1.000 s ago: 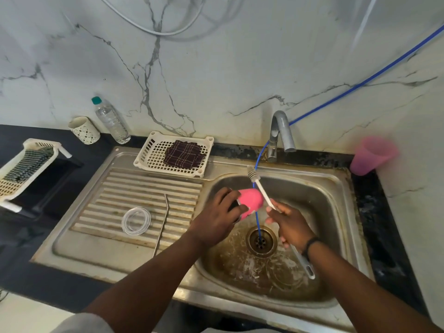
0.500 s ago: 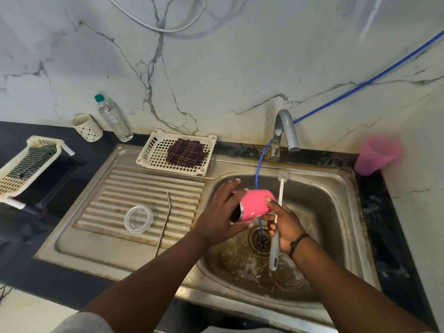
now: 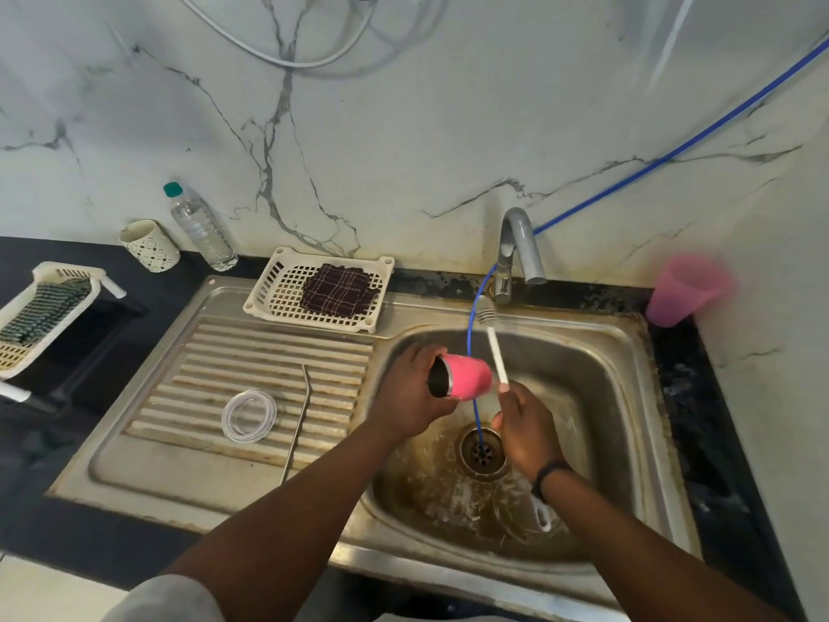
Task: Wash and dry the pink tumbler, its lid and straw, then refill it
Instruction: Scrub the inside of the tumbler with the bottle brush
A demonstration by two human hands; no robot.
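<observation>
My left hand [image 3: 410, 399] grips the pink tumbler [image 3: 469, 378] over the sink basin [image 3: 596, 397], tipped on its side with its dark steel mouth facing left. My right hand [image 3: 527, 426] holds a white bottle brush [image 3: 497, 350] by its handle; the bristle head points up toward the tap [image 3: 516, 249], just right of the tumbler and outside it. The clear round lid [image 3: 249, 415] lies flat on the ribbed drainboard [image 3: 269, 374]. A metal straw [image 3: 298, 422] lies beside the lid on the drainboard.
A blue hose [image 3: 673, 150] runs down the wall into the drain [image 3: 481, 451]. A white basket with a dark cloth [image 3: 320, 287] sits behind the drainboard. A water bottle [image 3: 199, 226], a patterned cup [image 3: 150, 246], a pink plastic cup [image 3: 684, 289] and a second basket [image 3: 40, 307] stand around.
The tumbler has turned so its open mouth faces left. The brush has swung upright, its head rising toward the tap and its handle end dropping low in the basin.
</observation>
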